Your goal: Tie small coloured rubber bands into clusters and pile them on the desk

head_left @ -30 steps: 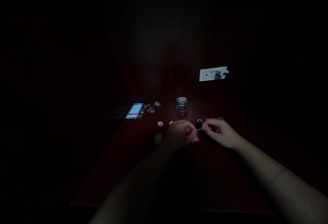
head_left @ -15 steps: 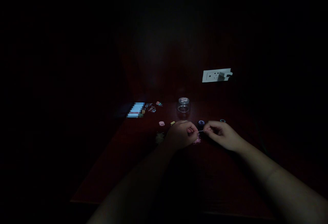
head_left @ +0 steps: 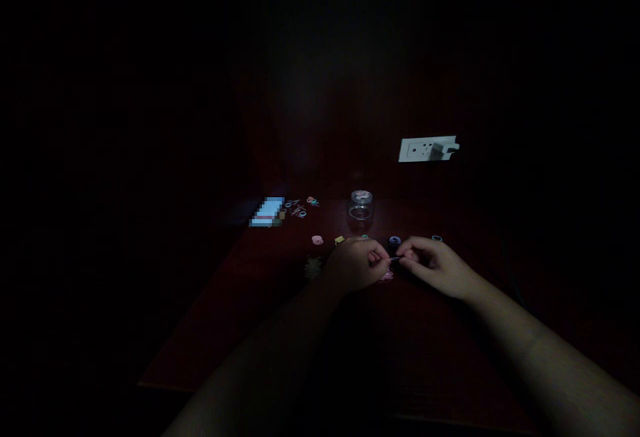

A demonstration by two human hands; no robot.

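Observation:
My left hand (head_left: pixel 361 262) and my right hand (head_left: pixel 434 265) meet over the middle of the dark red table, fingertips pinched. A thin pale strip (head_left: pixel 395 258), perhaps a small elastic band, spans the short gap between them. Both hands grip it, one at each end. Just below the fingers lies a pile of small pink bands (head_left: pixel 387 276). Behind them sits a purple roll of bands (head_left: pixel 395 241). Left of my left hand is a pale, tangled pile of bands (head_left: pixel 313 267). A pink coil (head_left: pixel 317 240) and a yellow one (head_left: pixel 339 240) lie beyond it.
A clear lidded jar (head_left: pixel 361 207) stands near the wall. Far left lies a lit phone (head_left: pixel 267 212), beside scattered small ties and clips (head_left: pixel 299 209). A blue ring (head_left: pixel 437 238) lies behind my right hand. A wall socket (head_left: pixel 427 149) holds a plug. The room is very dark.
Both hands stay nearly in place, fingertips pinched around the pale strip, which has tilted slightly. The whole view has shifted a little, with the socket and jar slightly further right.

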